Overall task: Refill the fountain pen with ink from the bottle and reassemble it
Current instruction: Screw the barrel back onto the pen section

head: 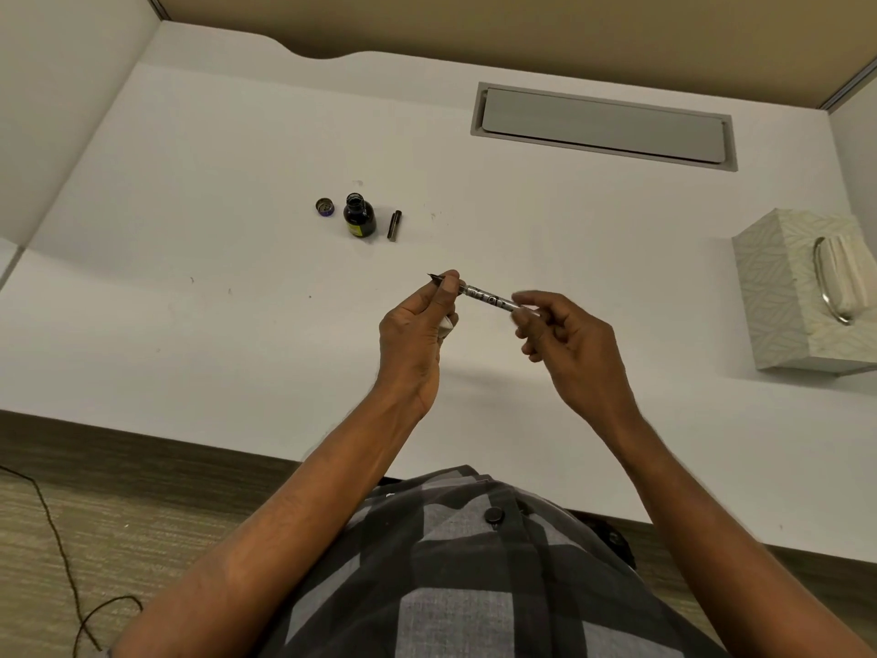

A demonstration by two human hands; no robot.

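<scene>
Both hands on pen (484,295) | left hand (420,332) pinches nib end | right hand (567,344) pinches rear end | above table (237,301)

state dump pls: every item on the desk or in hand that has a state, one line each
ink bottle: upright, uncapped
bottle cap: off, inside up, left of bottle
loose pen shell: lying on desk right of bottle
pen: shell off, held above desk, nib pointing left
left grip: pinches nib end
right grip: pinches rear end
tissue box: tissue sticking out
desk hatch: closed
</scene>
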